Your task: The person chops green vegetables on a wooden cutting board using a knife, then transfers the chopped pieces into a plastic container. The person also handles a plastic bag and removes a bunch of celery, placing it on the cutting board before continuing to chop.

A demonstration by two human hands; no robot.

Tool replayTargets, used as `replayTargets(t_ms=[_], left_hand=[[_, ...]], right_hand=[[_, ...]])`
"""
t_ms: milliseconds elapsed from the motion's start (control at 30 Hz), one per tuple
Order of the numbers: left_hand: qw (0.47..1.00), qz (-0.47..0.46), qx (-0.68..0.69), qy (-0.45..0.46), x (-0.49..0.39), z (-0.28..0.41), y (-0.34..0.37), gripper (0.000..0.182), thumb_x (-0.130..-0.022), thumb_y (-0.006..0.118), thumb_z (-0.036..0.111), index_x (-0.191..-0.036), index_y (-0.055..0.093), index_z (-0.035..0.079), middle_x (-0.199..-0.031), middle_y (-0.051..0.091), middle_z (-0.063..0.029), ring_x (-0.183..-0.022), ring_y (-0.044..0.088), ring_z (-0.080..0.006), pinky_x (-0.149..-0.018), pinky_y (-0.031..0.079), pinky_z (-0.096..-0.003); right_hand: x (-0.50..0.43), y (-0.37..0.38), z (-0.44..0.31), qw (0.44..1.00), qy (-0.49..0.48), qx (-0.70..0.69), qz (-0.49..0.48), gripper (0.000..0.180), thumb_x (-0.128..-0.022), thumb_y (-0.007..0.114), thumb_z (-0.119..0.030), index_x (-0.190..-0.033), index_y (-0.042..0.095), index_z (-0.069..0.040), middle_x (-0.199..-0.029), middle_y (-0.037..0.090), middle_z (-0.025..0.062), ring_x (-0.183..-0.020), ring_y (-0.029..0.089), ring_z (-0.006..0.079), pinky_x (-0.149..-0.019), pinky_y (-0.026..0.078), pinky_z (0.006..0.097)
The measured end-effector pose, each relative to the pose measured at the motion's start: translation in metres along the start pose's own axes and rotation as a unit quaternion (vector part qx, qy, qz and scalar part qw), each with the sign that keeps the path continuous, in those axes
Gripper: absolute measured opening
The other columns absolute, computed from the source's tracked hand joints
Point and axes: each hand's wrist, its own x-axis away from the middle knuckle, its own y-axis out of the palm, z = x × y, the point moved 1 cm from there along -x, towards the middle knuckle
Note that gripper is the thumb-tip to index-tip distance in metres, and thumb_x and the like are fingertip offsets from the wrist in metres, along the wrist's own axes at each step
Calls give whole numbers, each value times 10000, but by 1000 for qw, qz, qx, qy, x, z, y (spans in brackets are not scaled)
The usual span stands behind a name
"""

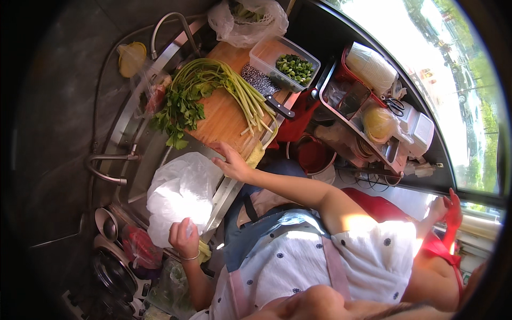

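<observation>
My left hand [185,239], with a band at the wrist, grips the near edge of a translucent white plastic bag [182,192]. The bag billows over the metal sink. My right hand [234,165] has its fingers spread at the near edge of a wooden cutting board [224,116], beside the bag, and holds nothing. Across the board lies a bunch of leafy celery [228,82], its leaves hanging over the sink side. A black-handled knife [280,107] rests at the board's right edge, its blade partly hidden.
A clear plastic container [286,64] holds chopped greens. Behind it sits another plastic bag [248,22]. Taps [108,170] curve over the sink rim [120,128]. A rack [360,136] carries cups, scissors and boxes. Pans [114,268] stand lower left. Another person [448,224] is at the right.
</observation>
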Motion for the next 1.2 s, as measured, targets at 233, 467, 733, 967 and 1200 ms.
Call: replayTargets(t_ms=[233,467,733,967,1200], left_hand=[[974,-14,156,164,-13,68,78,227,-652,717,51,-874,704,96,-768,555,-54,-615,549,-263,-556,446,-383],[949,-69,228,204,15,101,105,476,-704,747,170,-1161,650,81,-986,572,-72,-867,579,-261,-773,489,-382],[989,129,49,-60,120,100,96,508,-727,731,269,-1124,521,31,-1167,400,-189,-1094,376,-355,-955,332,-476],[641,156,542,-521,170,133,100,739,-920,552,503,-1486,271,119,-1487,290,-141,-1356,292,-355,-1087,266,-542],[450,-8,770,-452,201,120,101,630,-980,511,435,-1440,390,22,-1372,540,-116,-1254,530,-284,-1074,411,-437]], right_hand=[[48,-37,-2,896,313,-291,-120,755,-881,707,-427,-1445,393,-36,-1431,457,122,-1293,465,240,-1082,382,377],[85,-29,24,842,344,-378,-172,505,-842,637,-72,-1330,520,-18,-1170,648,128,-1071,625,252,-969,487,395],[131,-60,63,681,339,-649,-30,465,-957,442,-311,-1285,572,-9,-1263,616,176,-1123,600,343,-991,477,485],[195,-39,42,543,416,-695,-221,521,-994,462,-410,-1311,568,-10,-1248,648,157,-1057,658,306,-936,531,441],[254,0,43,532,427,-503,-530,362,-974,544,-254,-1199,637,15,-1065,713,110,-874,700,221,-779,573,360]])
